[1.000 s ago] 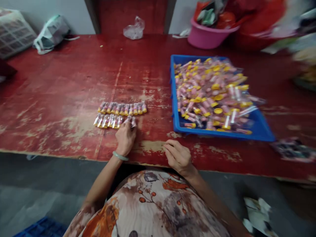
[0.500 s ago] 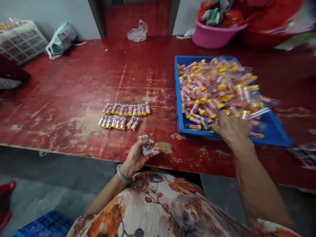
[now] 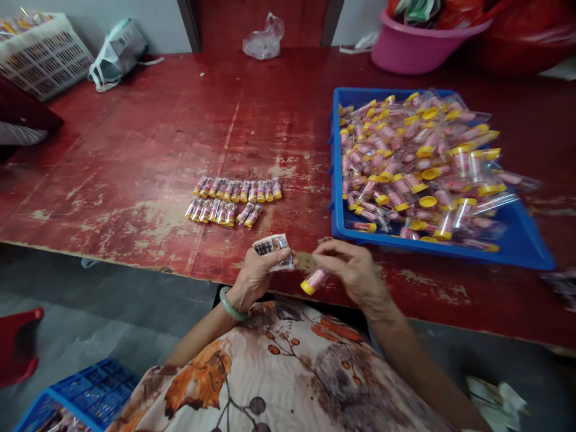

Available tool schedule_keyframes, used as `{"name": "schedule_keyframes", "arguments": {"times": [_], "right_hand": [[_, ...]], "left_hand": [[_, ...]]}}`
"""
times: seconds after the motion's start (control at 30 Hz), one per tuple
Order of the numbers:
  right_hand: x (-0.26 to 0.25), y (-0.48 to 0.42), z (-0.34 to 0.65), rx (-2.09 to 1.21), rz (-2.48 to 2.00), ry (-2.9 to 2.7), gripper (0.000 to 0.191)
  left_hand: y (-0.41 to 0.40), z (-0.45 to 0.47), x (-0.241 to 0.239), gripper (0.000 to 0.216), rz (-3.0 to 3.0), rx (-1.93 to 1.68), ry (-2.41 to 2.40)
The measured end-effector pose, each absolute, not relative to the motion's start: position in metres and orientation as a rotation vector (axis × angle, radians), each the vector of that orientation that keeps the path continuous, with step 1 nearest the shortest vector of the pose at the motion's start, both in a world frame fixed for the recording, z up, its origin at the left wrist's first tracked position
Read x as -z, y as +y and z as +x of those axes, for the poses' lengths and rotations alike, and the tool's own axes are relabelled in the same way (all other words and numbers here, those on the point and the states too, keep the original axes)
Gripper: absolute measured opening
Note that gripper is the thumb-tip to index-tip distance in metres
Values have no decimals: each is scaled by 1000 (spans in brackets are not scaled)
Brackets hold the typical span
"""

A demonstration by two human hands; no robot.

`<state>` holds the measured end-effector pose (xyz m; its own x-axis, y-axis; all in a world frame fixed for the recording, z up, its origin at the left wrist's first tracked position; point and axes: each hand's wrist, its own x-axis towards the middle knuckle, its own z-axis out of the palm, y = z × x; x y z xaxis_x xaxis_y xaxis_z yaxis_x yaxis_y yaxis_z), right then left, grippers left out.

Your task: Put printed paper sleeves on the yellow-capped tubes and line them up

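Note:
My left hand [image 3: 254, 277] is closed around a small stack of printed labels [image 3: 272, 247] at the table's near edge. My right hand [image 3: 353, 268] pinches a little clear tube with a yellow cap [image 3: 314, 281], held just right of the labels. On the red table [image 3: 148, 156] lie two short rows of the same tubes [image 3: 234, 200], set side by side. A blue tray [image 3: 522, 246] to the right is heaped with many more yellow-capped tubes [image 3: 414, 162].
A pink basin [image 3: 414, 51] stands at the back right, a white lattice basket [image 3: 42, 54] at the back left, with crumpled plastic bags [image 3: 117, 51] between. A blue crate [image 3: 85, 396] and something red [image 3: 20, 345] sit on the floor at lower left.
My right hand has come back from the blue tray with one tube and now holds it beside my left hand. The left hand has raised the labels slightly.

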<state>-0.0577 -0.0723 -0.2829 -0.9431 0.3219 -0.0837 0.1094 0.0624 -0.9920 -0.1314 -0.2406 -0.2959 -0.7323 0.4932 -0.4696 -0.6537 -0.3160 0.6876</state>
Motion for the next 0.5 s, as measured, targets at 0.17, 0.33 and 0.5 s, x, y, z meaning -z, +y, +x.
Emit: {"name": "schedule_keyframes", "arguments": {"times": [0.17, 0.33, 0.5], "right_hand": [[293, -107, -67, -2184, -402, -2269, 19], [292, -101, -73, -2084, -303, -2337, 15], [292, -94, -79, -2037, -320, -2409, 19]], "left_hand": [[-241, -127, 298, 36, -240, -2127, 1240], [-245, -125, 301, 34, -269, -2091, 1202], [-251, -130, 298, 38, -305, -2068, 1275]]}}
